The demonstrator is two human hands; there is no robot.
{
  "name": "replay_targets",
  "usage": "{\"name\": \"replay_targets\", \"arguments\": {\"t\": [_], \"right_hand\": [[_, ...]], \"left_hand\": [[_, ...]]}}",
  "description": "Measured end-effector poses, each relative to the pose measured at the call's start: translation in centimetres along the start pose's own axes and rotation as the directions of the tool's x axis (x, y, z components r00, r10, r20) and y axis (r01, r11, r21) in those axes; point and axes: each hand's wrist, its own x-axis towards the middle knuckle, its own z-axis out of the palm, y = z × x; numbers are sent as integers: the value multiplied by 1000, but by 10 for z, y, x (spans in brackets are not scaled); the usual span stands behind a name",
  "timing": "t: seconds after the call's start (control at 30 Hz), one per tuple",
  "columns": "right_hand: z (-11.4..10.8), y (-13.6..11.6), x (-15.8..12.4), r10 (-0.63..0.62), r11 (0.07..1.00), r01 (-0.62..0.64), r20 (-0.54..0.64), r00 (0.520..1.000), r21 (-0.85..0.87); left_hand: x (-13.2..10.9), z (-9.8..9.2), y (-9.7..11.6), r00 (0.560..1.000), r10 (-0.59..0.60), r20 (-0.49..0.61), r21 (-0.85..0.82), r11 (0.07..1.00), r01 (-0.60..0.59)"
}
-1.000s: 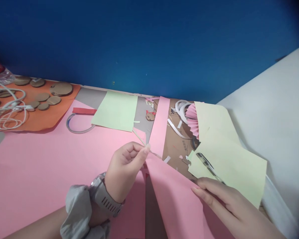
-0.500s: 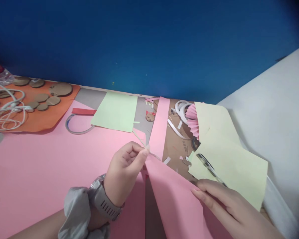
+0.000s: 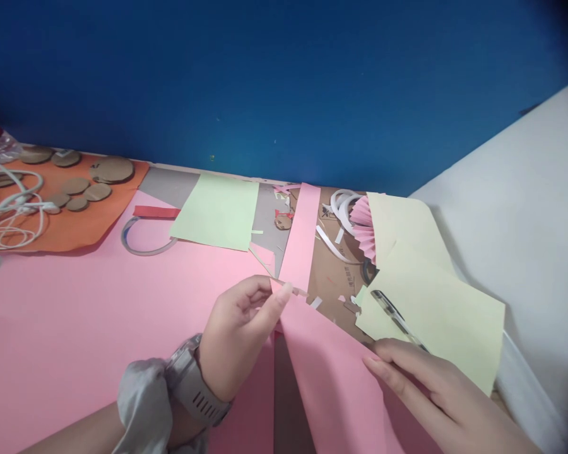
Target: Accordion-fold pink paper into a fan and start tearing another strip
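A pink paper sheet is held up between my two hands, its top corner pinched between the thumb and fingers of my left hand. My right hand grips the same sheet by its right edge, thumb and fingers pressed together. Beneath my left forearm lies a large pink sheet. Just beyond the held corner is a pink paper strip. Near my right hand, a black-capped clear pen rests on pale yellow paper.
A light green sheet lies at the back, beside a grey tape ring. Cardboard discs and white cables sit on orange paper. Pink pleated paper and scraps are at right. A blue wall stands behind.
My left hand has shifted slightly right, and a small flap of the pink sheet's corner now shows above its thumb. My right hand keeps its grip in nearly the same place.
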Motion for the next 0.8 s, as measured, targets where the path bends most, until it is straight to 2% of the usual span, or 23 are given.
{"name": "replay_targets", "arguments": {"t": [0.1,0.3,0.5,0.8], "right_hand": [[1,0,-1,6,1000,-6,17,1000,-1],[-1,-3,-2,54,998,-54,25,998,23],[-2,0,-5,50,999,-50,36,998,12],[-2,2,-5,22,1000,-22,39,999,-6]], "left_hand": [[1,0,-1,999,-35,-8,20,999,36],[2,-2,-4,994,-102,28,-107,989,104],[2,-4,-5,987,-163,4,-110,981,162],[0,-4,-4,996,-83,-36,84,993,86]]}}
